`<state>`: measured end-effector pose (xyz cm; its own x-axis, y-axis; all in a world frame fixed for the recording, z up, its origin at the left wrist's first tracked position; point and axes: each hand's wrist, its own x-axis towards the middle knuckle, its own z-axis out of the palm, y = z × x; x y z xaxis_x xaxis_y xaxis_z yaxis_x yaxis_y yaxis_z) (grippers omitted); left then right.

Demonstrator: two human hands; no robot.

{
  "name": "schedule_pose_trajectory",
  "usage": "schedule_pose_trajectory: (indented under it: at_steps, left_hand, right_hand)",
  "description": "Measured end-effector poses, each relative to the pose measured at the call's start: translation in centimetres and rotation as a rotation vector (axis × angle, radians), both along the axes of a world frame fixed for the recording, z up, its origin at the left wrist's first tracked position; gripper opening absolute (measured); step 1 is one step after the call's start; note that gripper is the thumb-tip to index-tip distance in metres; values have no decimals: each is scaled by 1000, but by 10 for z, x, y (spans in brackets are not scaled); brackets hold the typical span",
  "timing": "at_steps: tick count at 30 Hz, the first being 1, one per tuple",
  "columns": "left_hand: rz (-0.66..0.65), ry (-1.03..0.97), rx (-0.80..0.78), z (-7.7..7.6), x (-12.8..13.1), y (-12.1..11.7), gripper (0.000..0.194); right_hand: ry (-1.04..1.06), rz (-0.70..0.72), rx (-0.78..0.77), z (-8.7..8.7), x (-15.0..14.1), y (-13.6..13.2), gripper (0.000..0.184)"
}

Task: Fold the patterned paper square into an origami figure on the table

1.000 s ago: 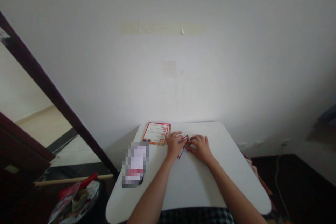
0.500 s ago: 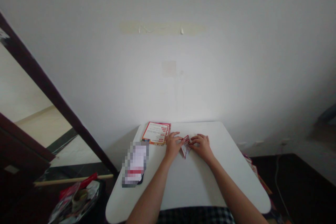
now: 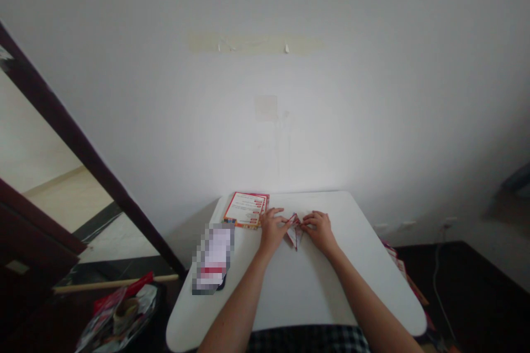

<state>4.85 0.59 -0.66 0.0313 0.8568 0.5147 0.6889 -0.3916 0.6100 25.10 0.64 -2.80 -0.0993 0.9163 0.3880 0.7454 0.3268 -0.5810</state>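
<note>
The person sits at a white rounded-corner folding table, and both forearms reach out across the surface point(image 3: 314, 287) toward its far half. The left hand point(image 3: 271, 231) and right hand point(image 3: 318, 230) are close together, with the fingertips of each pressing in from either side on a small folded red-edged paper point(image 3: 295, 231). The paper is a narrow, pointed shape, standing on or just above the surface between the hands, and the fold details are too small to make out. Just beyond the left hand, near the far edge, lies a red-bordered printed card point(image 3: 246, 209), flat and slightly overlapping a second sheet beneath it. Nearer the left edge is a pixelated flat item point(image 3: 213, 256), impossible to identify, with a dark edge showing under it. A checked garment point(image 3: 308, 339) shows at the near edge. Down on the left, past the table, a crumpled plastic bag point(image 3: 118, 314) holds a roll of tape point(image 3: 125, 315), and a wooden stick point(image 3: 116, 282) lies behind it. Printed papers point(image 3: 403, 273) poke out beyond the right edge, near a white cable point(image 3: 435, 281) running down the wall point(image 3: 372, 94).
</note>
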Motion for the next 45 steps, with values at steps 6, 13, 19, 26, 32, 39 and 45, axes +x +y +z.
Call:
schedule_pose_trajectory:
  at_steps: [6, 13, 19, 26, 32, 39, 45]
  left_hand:
    - [-1, -10, 23, 2, 0, -1, 6]
    - [-13, -11, 22, 2, 0, -1, 5]
    - [-36, 25, 8, 1, 3, -3, 6]
    - [-63, 40, 5, 1, 6, -3, 11]
    - [-68, 31, -14, 2, 7, -4, 6]
    - [-109, -25, 13, 3, 7, -5, 13]
    - [-107, -66, 15, 7, 8, -6, 9]
  right_hand:
    - [-15, 20, 23, -4, 2, 0, 7]
    - [-31, 12, 44, -3, 3, 0, 10]
    - [-12, 33, 49, -2, 3, -3, 8]
    - [-67, 46, 50, -1, 3, -4, 9]
    - [-37, 62, 54, -1, 3, -3, 14]
    - [-66, 63, 46, 0, 3, -4, 13]
    - [-80, 87, 40, 3, 4, -5, 13]
